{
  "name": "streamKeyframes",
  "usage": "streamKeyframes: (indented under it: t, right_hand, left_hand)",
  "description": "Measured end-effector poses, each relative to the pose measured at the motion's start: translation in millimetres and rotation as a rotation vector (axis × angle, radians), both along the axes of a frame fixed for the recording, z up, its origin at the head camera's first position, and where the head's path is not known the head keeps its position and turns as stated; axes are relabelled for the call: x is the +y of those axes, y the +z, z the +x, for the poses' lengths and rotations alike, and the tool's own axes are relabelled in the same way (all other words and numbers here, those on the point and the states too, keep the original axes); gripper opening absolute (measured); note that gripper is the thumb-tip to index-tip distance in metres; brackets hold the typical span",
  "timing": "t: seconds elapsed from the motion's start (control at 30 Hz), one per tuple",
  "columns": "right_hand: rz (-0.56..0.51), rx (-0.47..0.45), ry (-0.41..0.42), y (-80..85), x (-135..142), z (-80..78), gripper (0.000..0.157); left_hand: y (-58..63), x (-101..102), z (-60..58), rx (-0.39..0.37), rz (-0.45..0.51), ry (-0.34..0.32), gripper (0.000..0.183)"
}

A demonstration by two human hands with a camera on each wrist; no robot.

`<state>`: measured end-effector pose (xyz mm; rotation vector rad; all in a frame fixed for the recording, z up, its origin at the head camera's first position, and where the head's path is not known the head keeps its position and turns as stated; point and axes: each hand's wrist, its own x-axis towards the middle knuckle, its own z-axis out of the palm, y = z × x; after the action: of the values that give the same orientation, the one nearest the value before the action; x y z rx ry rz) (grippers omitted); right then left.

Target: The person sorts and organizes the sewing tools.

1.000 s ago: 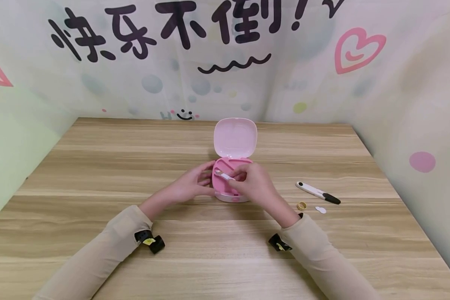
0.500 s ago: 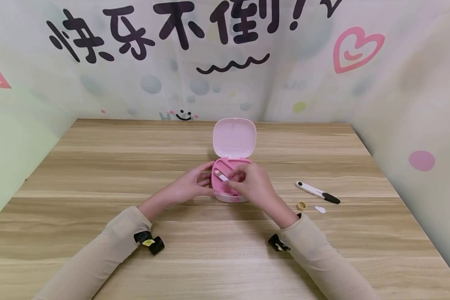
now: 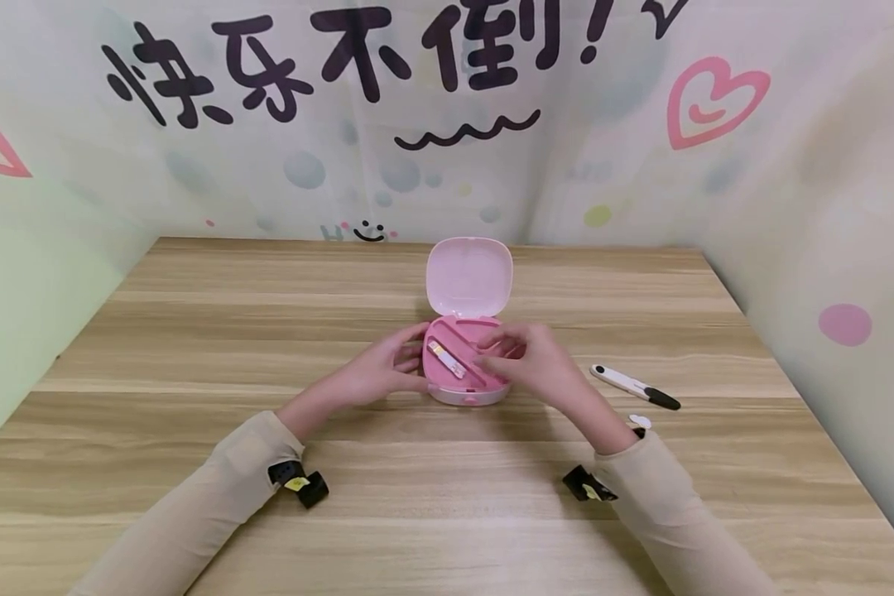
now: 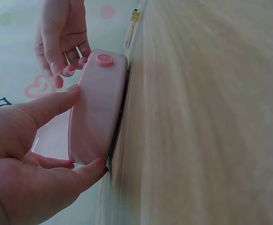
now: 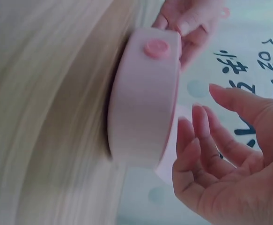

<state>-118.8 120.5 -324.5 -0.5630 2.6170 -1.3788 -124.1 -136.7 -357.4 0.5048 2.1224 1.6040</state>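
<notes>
A pink plastic case [image 3: 450, 398] lies on the table with its pale lid [image 3: 469, 275] raised at the back. Along its left side, my left hand [image 3: 376, 370] grips it; in the left wrist view the thumb and fingers sit against the case wall [image 4: 96, 108]. Inside the divided tray, a small white printed strip with a yellowish end [image 3: 447, 359] lies slantwise in a slot on the left. Over the right half of the case is my right hand [image 3: 535, 362], its loosely bent fingers holding nothing, as the right wrist view also shows.
To the right lie a slim white tool with a black end [image 3: 635, 386] and a small white gourd-shaped piece [image 3: 640, 421], partly behind the right wrist. A gold ring [image 4: 135, 16] shows in the left wrist view. A printed cloth hangs behind the table.
The right hand has let go of the white strip, which now lies in the tray slot, and has drawn back to the right. The left hand has kept its place.
</notes>
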Motion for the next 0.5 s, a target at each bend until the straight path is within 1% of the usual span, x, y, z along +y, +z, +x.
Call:
streamKeyframes:
  t: [0.1,0.33,0.5]
  right_hand:
    - [-0.002,0.014,0.023,0.5,10.7,2.3,0.018]
    - [0.044,0.046,0.052,-0.8,31.2,8.8,0.019]
    - [0.070,0.046,0.069,1.2,43.7,14.7,0.021]
  left_hand:
    - [0.2,0.1,0.4,-0.004,-0.008,0.003,0.091]
    - [1.8,0.0,1.2,-0.004,-0.018,0.004,0.090]
    - [1.7,0.9,1.1,-0.006,-0.018,0.006,0.090]
